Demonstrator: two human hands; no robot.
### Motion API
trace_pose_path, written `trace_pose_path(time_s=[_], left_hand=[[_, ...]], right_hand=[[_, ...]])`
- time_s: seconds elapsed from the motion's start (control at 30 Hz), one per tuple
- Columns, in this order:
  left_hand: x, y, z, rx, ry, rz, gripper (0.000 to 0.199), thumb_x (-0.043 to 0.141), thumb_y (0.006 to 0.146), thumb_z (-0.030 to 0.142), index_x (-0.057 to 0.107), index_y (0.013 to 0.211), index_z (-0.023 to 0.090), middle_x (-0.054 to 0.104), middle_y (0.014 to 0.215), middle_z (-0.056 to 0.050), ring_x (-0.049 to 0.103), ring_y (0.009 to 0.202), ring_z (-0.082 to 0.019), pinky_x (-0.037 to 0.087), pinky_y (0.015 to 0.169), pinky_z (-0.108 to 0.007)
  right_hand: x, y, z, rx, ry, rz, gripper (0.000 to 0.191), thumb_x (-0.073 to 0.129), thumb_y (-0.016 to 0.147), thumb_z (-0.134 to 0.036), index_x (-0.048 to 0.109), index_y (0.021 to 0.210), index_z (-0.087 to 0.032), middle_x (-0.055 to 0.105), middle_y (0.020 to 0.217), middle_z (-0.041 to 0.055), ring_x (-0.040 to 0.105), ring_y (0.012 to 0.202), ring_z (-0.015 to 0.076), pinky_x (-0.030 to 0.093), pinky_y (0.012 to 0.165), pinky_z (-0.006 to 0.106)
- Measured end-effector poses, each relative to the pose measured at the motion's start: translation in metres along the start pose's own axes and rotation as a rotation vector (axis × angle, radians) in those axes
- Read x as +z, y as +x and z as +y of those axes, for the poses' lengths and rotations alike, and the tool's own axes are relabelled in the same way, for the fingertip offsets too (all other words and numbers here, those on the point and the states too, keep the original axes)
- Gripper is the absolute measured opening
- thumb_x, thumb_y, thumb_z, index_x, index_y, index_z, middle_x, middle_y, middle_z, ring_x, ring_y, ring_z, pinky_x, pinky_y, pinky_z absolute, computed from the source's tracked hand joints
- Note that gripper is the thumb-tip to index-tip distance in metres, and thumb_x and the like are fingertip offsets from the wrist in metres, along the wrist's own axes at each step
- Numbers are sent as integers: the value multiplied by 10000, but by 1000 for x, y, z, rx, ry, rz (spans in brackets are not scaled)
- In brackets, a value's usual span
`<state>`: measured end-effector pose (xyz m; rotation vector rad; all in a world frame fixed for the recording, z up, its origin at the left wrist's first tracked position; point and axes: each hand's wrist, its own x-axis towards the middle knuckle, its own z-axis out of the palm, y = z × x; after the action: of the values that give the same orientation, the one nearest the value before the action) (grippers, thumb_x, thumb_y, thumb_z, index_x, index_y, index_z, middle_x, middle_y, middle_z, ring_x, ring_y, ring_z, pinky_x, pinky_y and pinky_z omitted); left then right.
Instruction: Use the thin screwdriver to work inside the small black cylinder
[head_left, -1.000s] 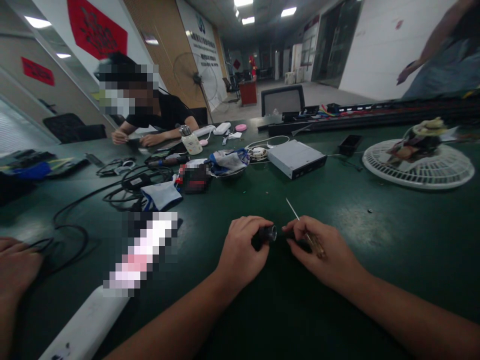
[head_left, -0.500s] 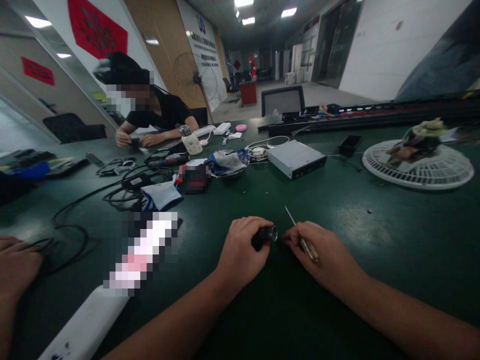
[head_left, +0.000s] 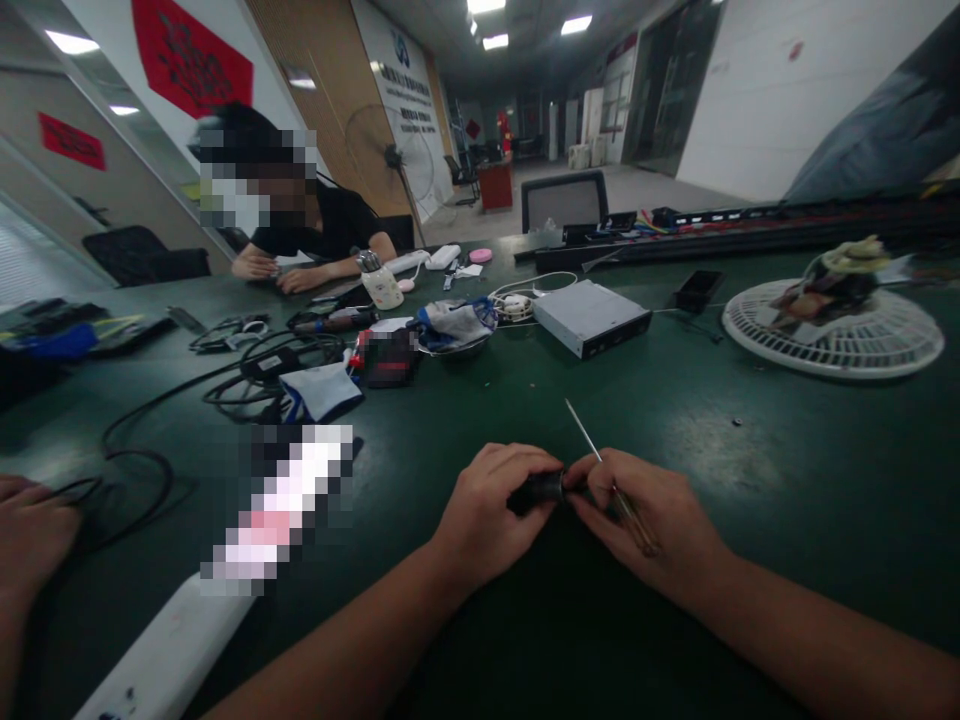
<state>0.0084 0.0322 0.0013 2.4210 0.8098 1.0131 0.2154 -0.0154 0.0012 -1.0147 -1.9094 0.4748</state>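
Note:
My left hand (head_left: 491,510) is wrapped round a short black cylinder (head_left: 541,489), whose open end points right. My right hand (head_left: 651,505) holds a screwdriver (head_left: 632,520) with a translucent amber handle against the palm, its thin shaft pointing up and to the left. The right thumb and fingertips meet at the cylinder's right end; whether they pinch a small part there is hidden. Both hands are just above the dark green table (head_left: 465,420).
A grey drive box (head_left: 589,312) and a white fan grille (head_left: 832,330) lie beyond my hands. Cloths, black cables (head_left: 150,455) and a cup of tools (head_left: 380,285) are at the left. Another person's hand (head_left: 34,540) rests at the left edge; a person (head_left: 322,235) sits across.
My right hand has closed in on the cylinder, and its fingertips now touch the open end. The cylinder has shifted slightly right and down, and the screwdriver tilts a little differently.

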Motion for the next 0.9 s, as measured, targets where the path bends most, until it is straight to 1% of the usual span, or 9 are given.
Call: trace_pose_path(time_s=[0.2, 0.27, 0.33, 0.4, 0.47, 0.5, 0.57, 0.67, 0.9], left_hand=[[-1, 0, 2, 17, -25, -1, 359, 736, 793, 50, 636, 1097, 213, 732, 1078, -40, 685, 1009, -205, 523, 894, -369], [-1, 0, 2, 1, -21, 3, 363, 725, 788, 33, 626, 1084, 218, 725, 1061, -31, 677, 1001, -203, 517, 891, -368], [0, 1, 2, -38, -4, 19, 362, 705, 779, 9, 619, 1058, 222, 714, 1042, -23, 667, 993, -203, 508, 890, -369], [1, 1, 1, -92, 22, 49, 355, 684, 769, -13, 612, 1024, 225, 698, 1025, -17, 655, 982, -204, 499, 883, -373], [2, 0, -1, -148, 49, 89, 359, 671, 752, -30, 601, 996, 225, 681, 1021, -16, 641, 978, -209, 490, 875, -379], [2, 0, -2, -176, 58, 107, 361, 666, 744, -37, 595, 983, 225, 673, 1018, -16, 635, 974, -211, 486, 868, -380], [3, 0, -3, -227, 72, 135, 368, 654, 728, -50, 584, 964, 223, 658, 1005, -17, 624, 957, -214, 481, 848, -379], [2, 0, -3, -266, 80, 146, 356, 646, 725, -52, 573, 941, 221, 640, 974, -13, 610, 920, -210, 475, 810, -367], [2, 1, -1, -155, 49, 123, 341, 665, 731, -43, 560, 927, 216, 635, 974, -13, 615, 931, -202, 472, 830, -359]], right_hand=[[2, -4, -1, -30, 10, 22, 259, 613, 912, -67, 444, 840, -250, 677, 916, 10, 696, 834, 151, 537, 717, 274], [2, -2, -3, -50, 18, 18, 217, 603, 920, -70, 487, 878, -249, 676, 944, 21, 688, 869, 162, 544, 759, 297], [1, -1, -6, -42, 28, 13, 170, 582, 940, -90, 563, 999, -248, 688, 1022, 48, 676, 959, 190, 548, 840, 346], [-2, 0, -6, -30, 52, 17, 262, 552, 968, -128, 596, 1192, -256, 691, 1109, 70, 651, 1053, 220, 533, 906, 399], [-5, -1, -5, -61, 100, 37, 355, 520, 993, -184, 582, 1333, -262, 690, 1125, 78, 636, 1066, 240, 526, 892, 424], [-6, -1, -4, -89, 126, 49, 366, 506, 999, -212, 592, 1352, -257, 688, 1100, 81, 633, 1039, 246, 525, 857, 424], [-8, -3, -1, -139, 164, 82, 335, 492, 1000, -237, 664, 1288, -229, 677, 1017, 85, 627, 957, 243, 515, 779, 410], [-8, -3, -1, -142, 186, 99, 272, 504, 986, -172, 743, 1113, -200, 665, 940, 79, 618, 889, 220, 501, 741, 388], [-5, 2, -5, -74, 177, 21, 227, 533, 977, -119, 746, 1024, -183, 688, 921, 67, 628, 866, 191, 512, 747, 360]])
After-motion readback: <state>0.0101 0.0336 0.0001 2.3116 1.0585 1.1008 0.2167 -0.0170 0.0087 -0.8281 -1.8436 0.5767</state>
